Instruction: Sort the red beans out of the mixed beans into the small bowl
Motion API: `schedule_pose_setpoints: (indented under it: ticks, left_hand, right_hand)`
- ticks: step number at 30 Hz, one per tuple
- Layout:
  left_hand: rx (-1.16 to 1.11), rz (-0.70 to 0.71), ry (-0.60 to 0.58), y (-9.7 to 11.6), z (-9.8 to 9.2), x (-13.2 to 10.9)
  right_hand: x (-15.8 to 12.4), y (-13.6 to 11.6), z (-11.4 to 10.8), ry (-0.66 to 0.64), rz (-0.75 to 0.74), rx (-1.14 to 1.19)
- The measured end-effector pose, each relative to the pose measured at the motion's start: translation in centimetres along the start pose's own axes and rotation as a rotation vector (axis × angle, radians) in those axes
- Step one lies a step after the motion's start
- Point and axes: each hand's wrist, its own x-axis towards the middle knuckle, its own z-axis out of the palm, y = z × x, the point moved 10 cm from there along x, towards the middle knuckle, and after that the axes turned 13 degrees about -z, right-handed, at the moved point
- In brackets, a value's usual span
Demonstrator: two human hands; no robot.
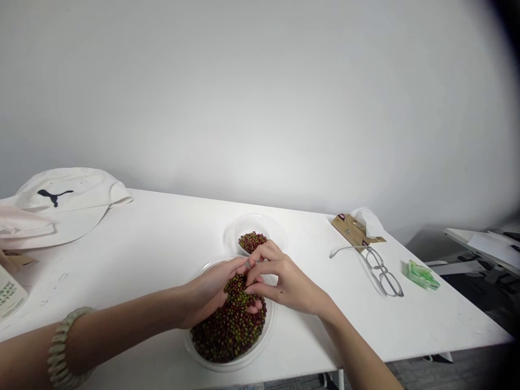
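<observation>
A handful of mixed red and green beans [238, 292] lies in my left hand [209, 292], which is cupped over a large clear round bowl [227, 367]. More dark red and green beans [227, 336] fill that bowl. With thumb and fingers drawn together, my right hand [280, 276] reaches over the cupped palm and touches the beans there. What sits between its fingertips is too small to make out. Just behind my hands, a smaller clear bowl [264, 222] holds a little heap of red and green beans [252, 241].
On the white table [158, 233], a white cap [73, 189] and a paper cup [10, 295] are at the left. To the right lie eyeglasses [382, 271], a brown tissue packet [353, 232] and a crumpled green wrapper [422, 274]. A grey wall rises behind.
</observation>
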Motion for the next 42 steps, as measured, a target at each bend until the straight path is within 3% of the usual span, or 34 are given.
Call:
schedule_pose_setpoints:
  ticks: [3,8,10,13,19,23,31,36,38,42]
  left_hand:
    - [0.025,0.009,-0.008,0.1,0.1,-0.1]
    - [0.01,-0.037,0.026,-0.3,-0.4,-0.3]
    - [0.009,-0.048,0.026,-0.4,-0.4,-0.4]
    - [0.011,-0.041,0.022,-0.4,-0.4,-0.5]
    - [0.019,0.007,-0.023,0.1,0.4,-0.2]
    - [0.023,0.012,-0.008,0.0,0.0,0.1]
    - [0.052,0.03,-0.042,0.6,0.8,-0.4]
    - [0.018,-0.039,0.041,-0.2,-0.2,-0.5]
    - [0.013,-0.055,0.047,-0.5,-0.5,-0.4]
    - [0.019,-0.022,0.021,-0.2,-0.3,-0.3]
  right_hand:
    - [0.1,-0.3,-0.8,0.053,-0.019,0.04]
    - [-1.4,2.2,-5.3,0.444,0.098,-0.139]
    - [-2.2,3.5,-6.2,0.504,0.187,-0.276]
    - [-2.0,4.1,-5.5,0.427,0.22,-0.28]
    - [0.2,0.2,-1.5,0.119,0.029,-0.044]
    - [0.3,-0.2,-0.1,0.021,0.008,-0.056]
    - [0.2,-0.1,-0.4,0.06,0.002,-0.015]
    - [-1.0,2.1,-4.6,0.409,0.113,-0.131]
    - [-1.8,3.1,-5.6,0.471,0.189,-0.221]
    - [-0.9,2.7,-3.4,0.245,0.153,-0.112]
